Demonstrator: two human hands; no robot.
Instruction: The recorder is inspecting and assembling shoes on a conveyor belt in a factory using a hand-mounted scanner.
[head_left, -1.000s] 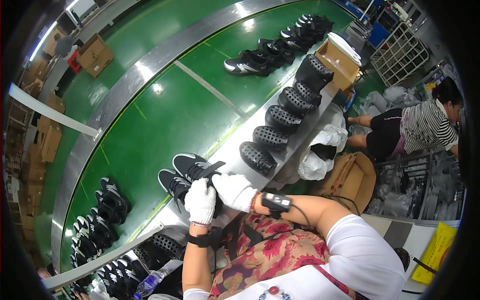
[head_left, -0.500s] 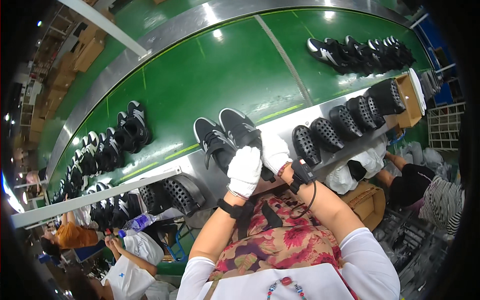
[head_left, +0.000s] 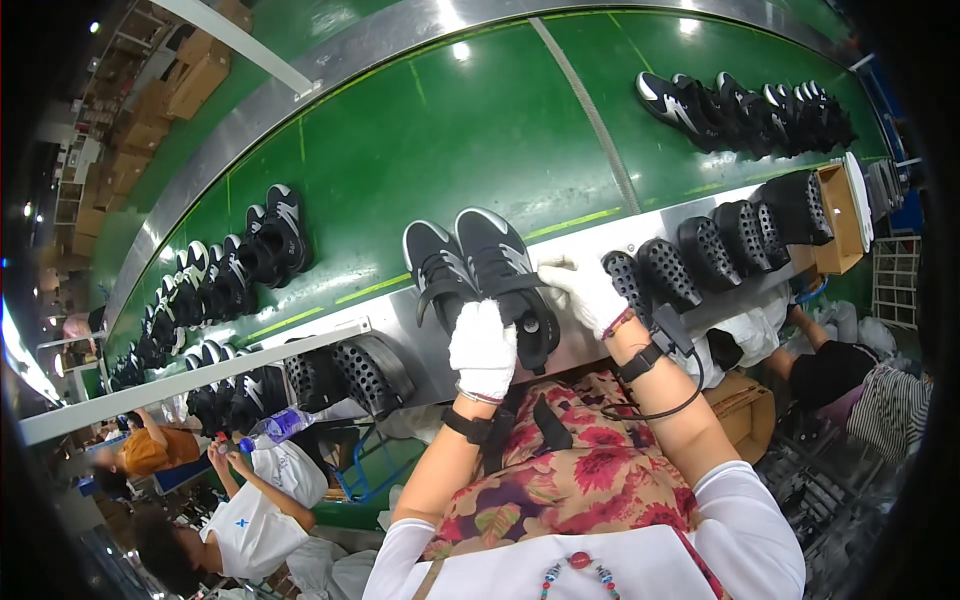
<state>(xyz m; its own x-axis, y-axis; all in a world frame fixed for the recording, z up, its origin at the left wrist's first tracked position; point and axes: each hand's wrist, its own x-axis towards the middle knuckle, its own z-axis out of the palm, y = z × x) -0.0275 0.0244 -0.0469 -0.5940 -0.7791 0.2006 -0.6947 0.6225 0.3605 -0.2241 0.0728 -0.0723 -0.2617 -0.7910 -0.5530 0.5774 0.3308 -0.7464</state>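
Observation:
Side by side in front of me stand two black shoes with silver-grey toes, the left shoe [head_left: 432, 255] and the right shoe [head_left: 488, 238], heels toward me. My left hand [head_left: 483, 352], in a white glove, is closed at the rear where the shoes meet, gripping the edge of a shoe opening; its fingertips are partly hidden. White-gloved too, my right hand [head_left: 588, 292] pinches the end of the black strap [head_left: 515, 283] crossing the right shoe and holds it out to the right. That shoe's dark opening shows below the strap.
Several black perforated forms [head_left: 668, 272] line the metal ledge at right, near a cardboard box [head_left: 838, 220]. More shoes stand on the green belt [head_left: 380, 150] at left [head_left: 282, 235] and far right [head_left: 690, 110]. A white bar [head_left: 200, 375] crosses the left; co-workers sit on both sides.
My right hand has moved right, away from my left, drawing the strap outward and uncovering the right shoe's opening. My left hand stays at the shoes' heels. The view has shifted slightly.

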